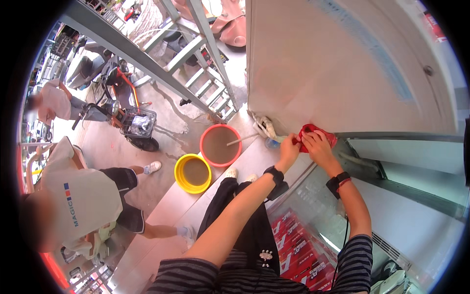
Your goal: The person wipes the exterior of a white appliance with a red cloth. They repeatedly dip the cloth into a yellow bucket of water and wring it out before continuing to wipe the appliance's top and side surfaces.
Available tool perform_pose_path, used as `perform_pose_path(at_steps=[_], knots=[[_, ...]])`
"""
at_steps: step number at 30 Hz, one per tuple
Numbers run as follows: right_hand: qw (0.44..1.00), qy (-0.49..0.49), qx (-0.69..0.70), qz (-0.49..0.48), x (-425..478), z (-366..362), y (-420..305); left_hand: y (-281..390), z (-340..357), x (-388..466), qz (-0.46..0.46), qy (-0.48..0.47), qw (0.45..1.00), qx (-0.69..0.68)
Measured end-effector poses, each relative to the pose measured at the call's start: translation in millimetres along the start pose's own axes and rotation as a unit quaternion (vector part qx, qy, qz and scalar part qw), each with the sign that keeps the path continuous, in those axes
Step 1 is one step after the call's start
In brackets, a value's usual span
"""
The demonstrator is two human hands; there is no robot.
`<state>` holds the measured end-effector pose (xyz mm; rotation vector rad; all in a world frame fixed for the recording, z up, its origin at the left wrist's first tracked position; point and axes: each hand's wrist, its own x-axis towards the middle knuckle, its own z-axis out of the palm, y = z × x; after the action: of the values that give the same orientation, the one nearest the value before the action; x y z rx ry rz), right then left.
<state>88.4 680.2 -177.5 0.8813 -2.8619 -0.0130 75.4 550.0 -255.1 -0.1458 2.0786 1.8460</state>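
A red cloth (318,135) is bunched up between my two hands, against the foot of a large pale panel (330,73). My left hand (290,147) pinches the cloth's left edge with its fingertips. From above, my right hand (316,147) grips the middle of the same cloth. Just left of my left hand are a clear bluish plastic item (272,143) and a pale, crumpled bundle (265,126). A stick (242,139) reaches from there into a red-rimmed tub of murky water (239,150). Beside it stands a yellow tub of murky water (177,176).
A metal ladder (183,60) leans at upper left. A scooter with a wire basket (141,121) stands beyond the tubs. Two people, one seen from behind (84,198), are at left. Red printed boxes (301,253) lie behind glass below my arms.
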Motion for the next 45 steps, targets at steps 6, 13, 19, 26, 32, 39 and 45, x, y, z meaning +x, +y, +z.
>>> perform_pose_path(at_steps=[6, 13, 19, 26, 32, 39, 45], knots=[[0.964, 0.125, 0.124, 0.198, -22.0, -65.3, -30.1, 58.3, -7.6, -47.7, 0.105, -0.017, 0.992, -0.073], [0.927, 0.307, 0.027, 0.214, -26.0, -180.4, -28.1, 197.9, -9.4, -89.0, 0.42, -0.026, 0.902, -0.097], [0.865, 0.433, -0.183, 0.178, -7.3, -258.7, -37.3, 284.1, -28.4, -107.4, 0.585, -0.055, 0.793, -0.16], [0.828, 0.491, -0.138, 0.235, 41.0, -222.3, -14.8, 287.4, -31.3, -58.7, 0.607, 0.016, 0.79, -0.081], [0.795, 0.485, -0.225, 0.287, 52.0, -182.9, -16.6, 272.5, -38.2, -32.5, 0.597, -0.023, 0.801, -0.03], [0.786, 0.478, -0.243, 0.309, 45.4, -139.5, -12.4, 246.3, -41.4, -12.7, 0.614, -0.044, 0.788, 0.012], [0.77, 0.51, -0.253, 0.287, 39.8, -76.2, -12.8, 183.3, -35.4, 16.0, 0.614, -0.059, 0.787, -0.002]])
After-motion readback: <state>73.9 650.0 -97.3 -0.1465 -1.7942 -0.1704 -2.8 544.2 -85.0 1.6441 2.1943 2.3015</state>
